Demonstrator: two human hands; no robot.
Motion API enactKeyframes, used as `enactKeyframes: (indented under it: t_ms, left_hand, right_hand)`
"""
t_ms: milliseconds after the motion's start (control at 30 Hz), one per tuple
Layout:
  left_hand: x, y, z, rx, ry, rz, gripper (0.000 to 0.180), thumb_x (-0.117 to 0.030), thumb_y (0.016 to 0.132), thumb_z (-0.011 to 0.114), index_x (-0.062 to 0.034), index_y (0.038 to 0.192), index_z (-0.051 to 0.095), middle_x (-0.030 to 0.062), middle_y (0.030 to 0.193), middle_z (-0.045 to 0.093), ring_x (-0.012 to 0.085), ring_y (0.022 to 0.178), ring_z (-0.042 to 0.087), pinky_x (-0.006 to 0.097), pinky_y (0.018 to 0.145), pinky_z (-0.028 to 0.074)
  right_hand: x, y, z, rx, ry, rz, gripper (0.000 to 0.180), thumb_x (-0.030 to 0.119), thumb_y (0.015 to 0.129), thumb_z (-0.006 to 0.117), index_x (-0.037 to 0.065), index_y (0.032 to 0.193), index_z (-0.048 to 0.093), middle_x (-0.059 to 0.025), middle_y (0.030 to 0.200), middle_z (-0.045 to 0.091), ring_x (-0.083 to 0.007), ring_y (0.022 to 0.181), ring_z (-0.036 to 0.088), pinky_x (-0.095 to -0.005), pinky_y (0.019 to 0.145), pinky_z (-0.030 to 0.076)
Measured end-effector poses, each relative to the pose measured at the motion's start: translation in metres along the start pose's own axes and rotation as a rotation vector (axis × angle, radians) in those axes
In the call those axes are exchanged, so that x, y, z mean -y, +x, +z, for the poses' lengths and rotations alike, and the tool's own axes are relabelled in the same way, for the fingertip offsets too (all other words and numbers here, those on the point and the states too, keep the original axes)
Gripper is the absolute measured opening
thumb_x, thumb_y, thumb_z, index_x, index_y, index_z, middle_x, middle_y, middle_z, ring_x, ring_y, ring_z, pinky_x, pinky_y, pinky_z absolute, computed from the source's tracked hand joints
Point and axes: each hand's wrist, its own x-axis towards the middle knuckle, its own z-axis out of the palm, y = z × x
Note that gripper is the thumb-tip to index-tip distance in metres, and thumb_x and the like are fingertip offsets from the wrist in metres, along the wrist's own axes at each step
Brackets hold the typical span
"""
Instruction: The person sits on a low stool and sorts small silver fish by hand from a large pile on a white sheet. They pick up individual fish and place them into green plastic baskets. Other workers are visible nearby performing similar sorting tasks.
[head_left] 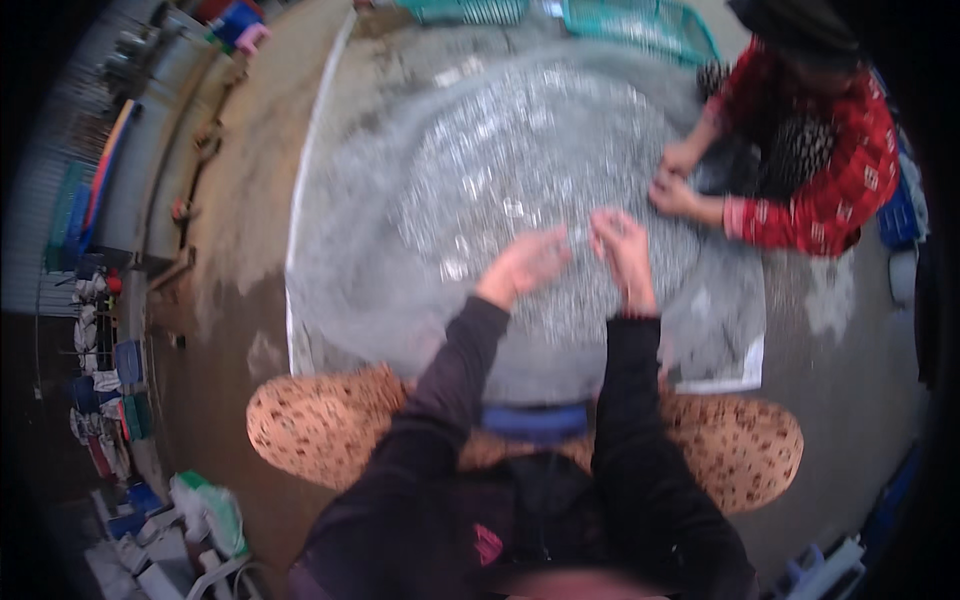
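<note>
A broad heap of small, shiny, silvery pieces is spread in front of me, too small and blurred to name surely. It lies on fine grey netting. Both hands hover over the heap's near half, close together. My left hand is smeared by motion, its fingers pointing to the right; whether they grip anything does not show. My right hand has its fingers curled together in a pinch, and what they hold cannot be made out. A small pale blur shows between the two hands.
At the right, a person in a red patterned top has both hands at the heap's edge. Green plastic baskets stand beyond it. A white-edged sheet lies beneath the netting. A blue seat edge shows between my patterned knees.
</note>
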Motion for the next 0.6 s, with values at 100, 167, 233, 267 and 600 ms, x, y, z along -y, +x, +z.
enactKeyframes:
  t_ms: [100,167,233,267,600]
  left_hand:
    - [-0.002,0.004,-0.009,0.153,-0.203,-0.069,0.015,-0.012,0.091,0.055,0.0011,0.095,0.048,0.0095,0.082,0.052,0.0029,0.055,0.043,0.013,0.035,0.03]
    - [0.002,0.004,-0.012,0.162,-0.211,-0.12,0.013,-0.01,0.092,0.053,0.0018,0.095,0.048,0.009,0.082,0.051,0.0026,0.054,0.04,0.013,0.035,0.029]
    - [0.004,0.004,-0.015,0.176,-0.231,-0.105,0.012,-0.009,0.092,0.051,0.0023,0.094,0.048,0.009,0.081,0.05,0.0028,0.053,0.039,0.013,0.035,0.028]
    - [0.007,0.003,-0.015,0.18,-0.245,-0.092,0.011,-0.008,0.092,0.051,0.0025,0.093,0.048,0.0091,0.08,0.051,0.0031,0.053,0.039,0.014,0.035,0.029]
    - [0.05,0.008,-0.003,0.16,-0.665,0.089,0.012,-0.011,0.096,0.044,0.0001,0.097,0.042,0.0084,0.082,0.046,0.003,0.051,0.035,0.014,0.035,0.028]
  right_hand:
    - [-0.008,0.003,-0.001,0.056,-0.069,-0.072,0.014,0.004,0.082,0.063,-0.004,0.093,0.062,-0.0075,0.074,0.061,-0.0109,0.059,0.055,-0.022,0.056,0.043]
    - [-0.006,0.002,-0.001,0.052,-0.139,-0.033,0.012,0.004,0.081,0.064,-0.004,0.09,0.062,-0.007,0.073,0.061,-0.011,0.058,0.056,-0.0228,0.056,0.044]
    - [-0.001,0.002,0.001,0.126,-0.178,-0.056,0.01,0.003,0.08,0.064,-0.003,0.088,0.063,-0.0068,0.072,0.061,-0.011,0.057,0.056,-0.0232,0.056,0.044]
    - [0.002,0.002,0.002,0.168,-0.199,-0.061,0.009,0.002,0.08,0.063,-0.003,0.088,0.063,-0.0068,0.072,0.061,-0.011,0.057,0.057,-0.0233,0.056,0.044]
    - [-0.007,0.0,0.014,0.141,-0.151,-0.153,0.005,0.002,0.082,0.062,-0.002,0.085,0.062,-0.0048,0.07,0.06,-0.0091,0.057,0.054,-0.0221,0.054,0.043]
